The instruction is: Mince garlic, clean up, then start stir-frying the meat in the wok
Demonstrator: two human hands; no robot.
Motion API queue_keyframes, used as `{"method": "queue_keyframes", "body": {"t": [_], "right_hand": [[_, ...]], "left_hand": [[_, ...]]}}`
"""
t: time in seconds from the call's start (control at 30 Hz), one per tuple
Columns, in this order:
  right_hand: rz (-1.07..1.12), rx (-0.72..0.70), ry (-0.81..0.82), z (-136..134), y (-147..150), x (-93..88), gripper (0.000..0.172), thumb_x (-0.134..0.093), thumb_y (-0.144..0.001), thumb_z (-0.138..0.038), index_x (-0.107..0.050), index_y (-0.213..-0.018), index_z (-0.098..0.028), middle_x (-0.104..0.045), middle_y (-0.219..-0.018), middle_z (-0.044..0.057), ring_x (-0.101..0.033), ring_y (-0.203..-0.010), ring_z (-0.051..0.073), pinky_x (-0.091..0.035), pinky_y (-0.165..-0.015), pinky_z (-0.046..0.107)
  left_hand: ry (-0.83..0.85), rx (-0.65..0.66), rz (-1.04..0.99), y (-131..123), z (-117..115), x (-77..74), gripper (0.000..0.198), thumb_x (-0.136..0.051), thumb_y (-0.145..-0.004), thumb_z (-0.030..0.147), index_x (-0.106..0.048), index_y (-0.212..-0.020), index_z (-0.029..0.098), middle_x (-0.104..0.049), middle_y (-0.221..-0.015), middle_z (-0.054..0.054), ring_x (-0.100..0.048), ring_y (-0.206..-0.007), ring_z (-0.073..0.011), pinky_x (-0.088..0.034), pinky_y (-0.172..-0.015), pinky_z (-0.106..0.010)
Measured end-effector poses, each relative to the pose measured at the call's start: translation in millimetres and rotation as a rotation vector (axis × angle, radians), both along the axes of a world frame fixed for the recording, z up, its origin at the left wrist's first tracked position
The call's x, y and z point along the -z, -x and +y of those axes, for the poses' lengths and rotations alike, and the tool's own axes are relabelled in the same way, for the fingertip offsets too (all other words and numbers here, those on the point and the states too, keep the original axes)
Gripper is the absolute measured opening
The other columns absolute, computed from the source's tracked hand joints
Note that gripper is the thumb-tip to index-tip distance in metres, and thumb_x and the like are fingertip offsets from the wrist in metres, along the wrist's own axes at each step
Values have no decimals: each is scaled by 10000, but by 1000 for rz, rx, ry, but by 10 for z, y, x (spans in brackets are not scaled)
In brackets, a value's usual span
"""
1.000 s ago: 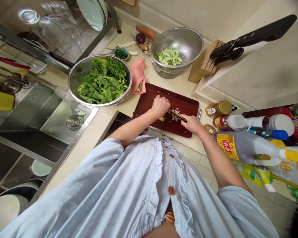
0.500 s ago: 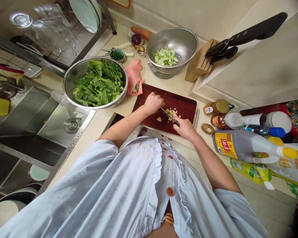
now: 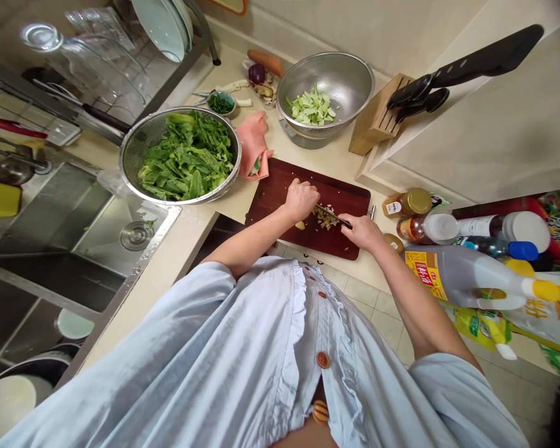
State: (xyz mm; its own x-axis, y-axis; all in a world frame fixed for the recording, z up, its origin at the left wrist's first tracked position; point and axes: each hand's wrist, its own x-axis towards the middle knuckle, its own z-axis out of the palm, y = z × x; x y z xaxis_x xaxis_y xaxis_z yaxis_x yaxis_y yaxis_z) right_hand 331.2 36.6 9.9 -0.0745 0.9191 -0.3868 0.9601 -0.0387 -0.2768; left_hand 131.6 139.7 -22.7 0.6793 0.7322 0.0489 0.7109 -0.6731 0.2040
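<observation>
A kitchen knife [image 3: 335, 216] lies low over a dark red-brown cutting board [image 3: 271, 186]. My right hand [image 3: 364, 233] is wrapped round its black handle. At the other end, the fingers of my left hand [image 3: 302, 199] are closed on the blade near the tip, which they hide. Pale chopped bits, apparently garlic [image 3: 325, 222], lie under and around the blade. One larger pale yellow piece [image 3: 300, 225] sits apart from them, just below my left hand. A few tiny bits are scattered farther up the board.
Left of the board stands a strainer [image 3: 236, 165] of leafy greens beside the sink [image 3: 93, 249]. Behind are a pink cloth [image 3: 253, 140], a steel colander [image 3: 354, 87] with cut stalks and a knife block [image 3: 378, 118]. Jars and bottles [image 3: 452, 267] crowd the right.
Both hands and the knife have shifted to the right across the chopped bits. The blade now lies flatter across the view, and the bits look more gathered.
</observation>
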Motion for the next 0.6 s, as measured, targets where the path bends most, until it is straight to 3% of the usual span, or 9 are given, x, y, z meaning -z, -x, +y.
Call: {"method": "queue_keyframes", "body": {"t": [0.13, 0.27, 0.6], "right_hand": [[31, 6, -18, -96, 91, 26, 402, -544, -857, -313, -682, -1233, -282, -755, -951, 47, -678, -793, 216, -448, -680, 266], [31, 56, -27, -152, 150, 53, 423, -512, -879, -314, -660, -1275, -286, -753, -953, 46, -680, -776, 210, -451, -674, 266], [35, 80, 8, -207, 376, 46, 426, -533, -882, -335, -647, -1291, -297, -750, -1007, 61, -699, -849, 240, -492, -704, 282]], "left_hand": [[20, 45, 21, 51, 30, -59, 233, -513, -835, 95, -705, -721, 162, -700, -777, -85, -582, -753, -204, -357, -784, -381], [33, 53, 75, 77, 20, -98, 275, -476, -880, 89, -708, -743, 143, -705, -809, -101, -591, -797, -210, -357, -776, -375], [-20, 131, 60, 212, 86, -28, 275, -482, -883, 113, -706, -730, 155, -698, -796, -89, -574, -776, -206, -361, -752, -373]]}}
